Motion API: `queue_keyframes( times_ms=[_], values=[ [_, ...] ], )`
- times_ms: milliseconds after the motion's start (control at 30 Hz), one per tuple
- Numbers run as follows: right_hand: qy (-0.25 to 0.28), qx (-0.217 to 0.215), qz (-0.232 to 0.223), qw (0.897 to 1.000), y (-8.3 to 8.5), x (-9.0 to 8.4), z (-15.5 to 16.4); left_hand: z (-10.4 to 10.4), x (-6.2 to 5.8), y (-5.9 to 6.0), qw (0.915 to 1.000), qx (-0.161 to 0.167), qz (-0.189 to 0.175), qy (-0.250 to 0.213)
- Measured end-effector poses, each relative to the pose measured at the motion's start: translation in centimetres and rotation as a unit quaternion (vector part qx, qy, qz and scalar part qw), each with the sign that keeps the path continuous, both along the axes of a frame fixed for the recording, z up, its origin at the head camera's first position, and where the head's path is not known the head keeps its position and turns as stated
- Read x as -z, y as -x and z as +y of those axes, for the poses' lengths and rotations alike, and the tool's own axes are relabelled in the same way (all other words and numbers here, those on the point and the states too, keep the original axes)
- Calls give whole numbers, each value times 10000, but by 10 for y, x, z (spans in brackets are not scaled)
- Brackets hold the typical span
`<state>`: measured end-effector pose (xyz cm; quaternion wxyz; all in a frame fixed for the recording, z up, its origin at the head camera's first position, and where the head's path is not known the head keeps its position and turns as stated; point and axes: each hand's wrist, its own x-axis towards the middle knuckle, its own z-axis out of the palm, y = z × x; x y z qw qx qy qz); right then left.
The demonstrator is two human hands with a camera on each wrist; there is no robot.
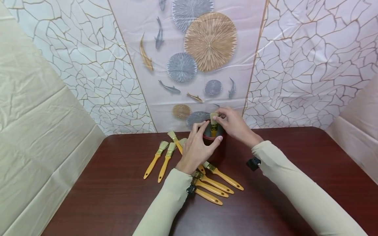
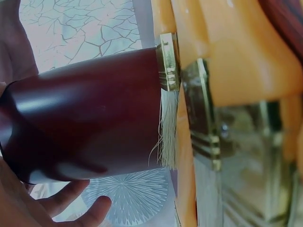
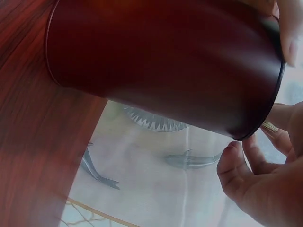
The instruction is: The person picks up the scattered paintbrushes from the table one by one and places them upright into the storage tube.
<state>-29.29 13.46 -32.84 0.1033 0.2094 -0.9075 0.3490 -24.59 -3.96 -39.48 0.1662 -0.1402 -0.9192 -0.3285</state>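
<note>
A dark red cup (image 1: 210, 140) stands on the brown table near its back edge. My left hand (image 1: 211, 131) grips the cup, thumb on its near side and fingers over the rim. A yellow-handled paintbrush (image 1: 214, 124) stands handle-down inside the cup, and my right hand (image 1: 217, 115) pinches its bristle end from above. The left wrist view shows the cup (image 2: 90, 118) close up, my hand's fingers (image 2: 71, 205) curled round it, and brushes (image 2: 236, 71) lying beside it. The right wrist view shows the cup (image 3: 161, 61) with fingers (image 3: 251, 179) by its rim.
Several more yellow-handled brushes lie on the table (image 1: 295, 157): two at the left (image 1: 160, 157), others (image 1: 217, 183) under and beside my left forearm. A patterned backdrop (image 1: 206, 65) rises behind the table, and cream sheets hang at both sides.
</note>
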Motion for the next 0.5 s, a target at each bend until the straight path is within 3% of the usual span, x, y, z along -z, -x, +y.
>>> queue_keyframes(
  times_ms=[300,500],
  values=[
    [221,-99,-299,9993,13,4,-5,-2,0,0,10000,-23,-22,-48],
    [759,201,-219,9967,-5,-1,8,1,0,1,10000,-60,27,-9]
  ],
)
